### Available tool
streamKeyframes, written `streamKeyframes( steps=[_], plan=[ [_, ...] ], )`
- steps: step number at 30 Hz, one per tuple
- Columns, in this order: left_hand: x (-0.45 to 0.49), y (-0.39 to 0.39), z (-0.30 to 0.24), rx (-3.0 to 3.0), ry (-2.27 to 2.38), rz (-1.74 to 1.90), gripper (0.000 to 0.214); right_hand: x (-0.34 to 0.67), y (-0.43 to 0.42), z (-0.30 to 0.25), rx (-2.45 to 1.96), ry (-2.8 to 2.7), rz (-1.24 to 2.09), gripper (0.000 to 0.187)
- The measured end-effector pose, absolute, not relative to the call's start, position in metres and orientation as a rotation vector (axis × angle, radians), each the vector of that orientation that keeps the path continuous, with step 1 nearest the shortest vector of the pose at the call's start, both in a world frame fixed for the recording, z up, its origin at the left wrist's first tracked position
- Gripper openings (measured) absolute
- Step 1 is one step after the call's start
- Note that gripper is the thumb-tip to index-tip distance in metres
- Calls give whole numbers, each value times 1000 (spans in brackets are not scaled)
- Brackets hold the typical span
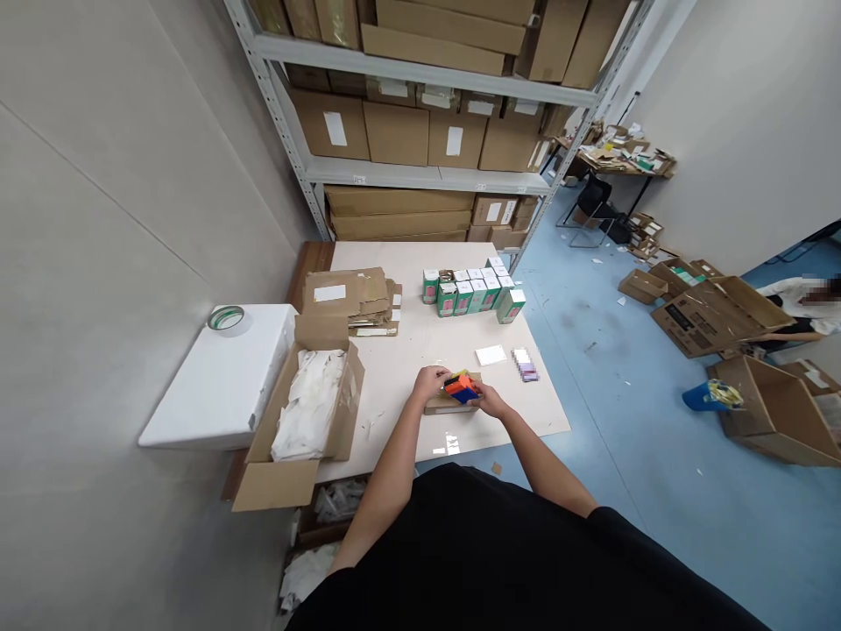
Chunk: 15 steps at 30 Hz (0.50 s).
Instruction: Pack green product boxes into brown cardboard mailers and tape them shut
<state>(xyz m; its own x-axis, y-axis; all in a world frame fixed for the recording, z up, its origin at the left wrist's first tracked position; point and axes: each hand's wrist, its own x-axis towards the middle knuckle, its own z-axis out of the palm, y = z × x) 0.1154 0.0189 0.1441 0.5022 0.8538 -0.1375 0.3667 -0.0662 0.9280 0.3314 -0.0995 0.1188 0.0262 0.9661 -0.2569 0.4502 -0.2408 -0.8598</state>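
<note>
Both my hands meet over a small flat cardboard box near the front edge of the pale table. My left hand curls over the box's left end. My right hand grips an orange and blue tape dispenser that rests on top of the box. The fingertips of both hands are partly hidden by the dispenser.
An open carton with white packing stands at the table's left. Flattened cardboard and several green-white small boxes lie farther back. White cards lie right of my hands. A tape roll sits on a white cabinet. Shelving with cartons stands behind; a person sits at far right among open boxes.
</note>
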Motion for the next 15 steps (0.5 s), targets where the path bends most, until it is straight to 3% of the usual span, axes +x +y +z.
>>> streamKeyframes(
  steps=[6,15],
  plan=[
    [110,14,143,1526,1095,623,20,320,-106,134,-1824,-1541,940,45],
    [110,1,131,1338,1280,753,13,335,-98,142,-1763,-1574,966,57]
  ],
)
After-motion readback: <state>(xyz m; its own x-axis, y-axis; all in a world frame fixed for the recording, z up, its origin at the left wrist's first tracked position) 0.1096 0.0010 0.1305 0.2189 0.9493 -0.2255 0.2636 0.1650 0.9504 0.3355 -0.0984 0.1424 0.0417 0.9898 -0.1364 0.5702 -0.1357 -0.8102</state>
